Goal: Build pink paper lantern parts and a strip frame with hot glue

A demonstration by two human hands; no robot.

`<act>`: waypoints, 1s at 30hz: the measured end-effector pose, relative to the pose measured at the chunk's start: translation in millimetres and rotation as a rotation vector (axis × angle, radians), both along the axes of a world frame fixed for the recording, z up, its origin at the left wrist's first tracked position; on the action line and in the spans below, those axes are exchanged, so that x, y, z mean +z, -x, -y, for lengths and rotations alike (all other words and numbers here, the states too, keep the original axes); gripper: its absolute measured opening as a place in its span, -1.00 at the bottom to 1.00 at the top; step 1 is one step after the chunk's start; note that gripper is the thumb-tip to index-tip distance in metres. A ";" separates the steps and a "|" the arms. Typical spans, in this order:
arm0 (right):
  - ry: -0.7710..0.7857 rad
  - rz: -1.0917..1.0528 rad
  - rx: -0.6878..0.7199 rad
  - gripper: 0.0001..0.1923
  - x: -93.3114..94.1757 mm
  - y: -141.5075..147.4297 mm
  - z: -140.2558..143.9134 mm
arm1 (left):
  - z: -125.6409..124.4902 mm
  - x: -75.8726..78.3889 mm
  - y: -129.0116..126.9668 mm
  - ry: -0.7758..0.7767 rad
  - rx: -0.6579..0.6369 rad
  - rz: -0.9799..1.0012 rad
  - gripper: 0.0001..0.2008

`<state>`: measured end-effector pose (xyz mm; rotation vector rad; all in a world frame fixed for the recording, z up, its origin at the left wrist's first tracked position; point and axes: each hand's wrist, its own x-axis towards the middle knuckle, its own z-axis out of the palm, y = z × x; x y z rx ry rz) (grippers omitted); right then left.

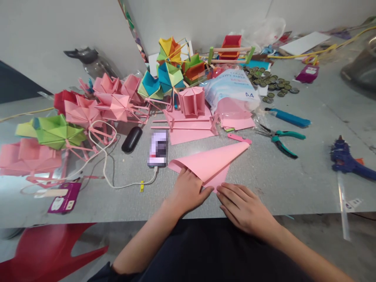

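Folding of a pink paper sheet [210, 162], lower middle of the frame, on the grey speckled surface [293, 184]. Doubled over into a long triangle, with its sharp tip pointing toward the upper right and its blunt folded corner toward the lower edge. Left hand [188, 192] flat on the lower left flap, fingers spread and pressing down, not clamped around anything. Right hand [243, 205] flat just beside it, fingertips at the bottom corner of the sheet, palm down on the surface. Hands close together, almost touching at that corner, both open.

Best done, by the look of it, with edges lined up exactly before any crease is pressed; with one palm pinning the layers while the other fingertips run outward along the fold; with firm, even pressure so the top layer does not slip or bulge. Upper flap curving slightly off the surface, so not yet fully flattened.

Paper thin, matte, uniformly salmon pink, clean and unmarked, a lighter underside showing near the bottom corner.

Just above left: a blurred-screen phone [158, 149] with a white cable [108, 172]. Right of the sheet: teal-handled pliers [282, 139] and a blue glue gun [348, 160]. Across the upper left: folded paper models in pink, green and mixed colours [114, 102]. Upper middle: an opened A4 paper pack [232, 88].
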<state>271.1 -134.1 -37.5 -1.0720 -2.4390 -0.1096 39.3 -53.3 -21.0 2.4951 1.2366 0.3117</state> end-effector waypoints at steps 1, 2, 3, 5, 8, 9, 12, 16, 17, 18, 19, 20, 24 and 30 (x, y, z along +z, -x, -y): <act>0.000 -0.004 0.000 -0.72 -0.5 -0.2 0.3 | -0.1 -0.4 0.1 0.001 -0.001 0.004 -0.54; 0.001 -0.009 -0.001 -0.72 -1.0 -0.3 0.5 | -0.2 -0.6 0.2 0.002 -0.002 0.006 -0.55; 0.004 -0.014 -0.002 -0.73 -1.3 -0.4 0.8 | -0.3 -0.8 0.2 0.004 -0.004 0.006 -0.55; 0.009 -0.022 -0.004 -0.73 -1.9 -0.4 1.5 | -0.3 -0.8 0.1 0.005 -0.003 0.009 -0.55; 0.020 -0.023 -0.011 -0.73 -2.8 -0.1 2.3 | -0.2 0.0 -0.1 0.006 -0.004 0.010 -0.56; 0.025 -0.024 -0.014 -0.72 -3.2 0.0 2.5 | -0.2 0.4 -0.1 0.009 -0.004 0.008 -0.57; 0.037 -0.031 -0.015 -0.70 -4.0 0.3 2.5 | -0.1 0.9 -0.1 0.014 0.000 0.006 -0.57; 0.035 -0.008 -0.021 -0.70 -3.2 0.5 1.4 | 0.1 0.9 0.0 0.012 -0.003 -0.002 -0.55; 0.036 -0.001 -0.022 -0.70 -2.8 0.6 1.1 | 0.2 1.0 0.2 0.014 -0.002 -0.008 -0.55; 0.039 0.004 -0.023 -0.70 -2.4 0.7 0.8 | 0.3 1.2 0.3 0.015 -0.001 -0.012 -0.55; 0.043 0.007 -0.021 -0.69 -2.1 0.7 0.7 | 0.4 1.5 0.4 0.017 0.000 -0.012 -0.55; 0.049 0.007 -0.021 -0.69 -1.9 0.7 0.6 | 0.4 1.8 0.4 0.018 0.001 -0.010 -0.54; 0.081 -0.012 -0.023 -0.67 -2.5 0.3 1.1 | -0.3 2.2 -0.8 0.023 0.003 0.000 -0.54; 0.056 -0.024 -0.023 -0.72 -1.3 0.8 -0.1 | 1.7 9.0 6.2 0.008 -0.026 -0.014 -0.53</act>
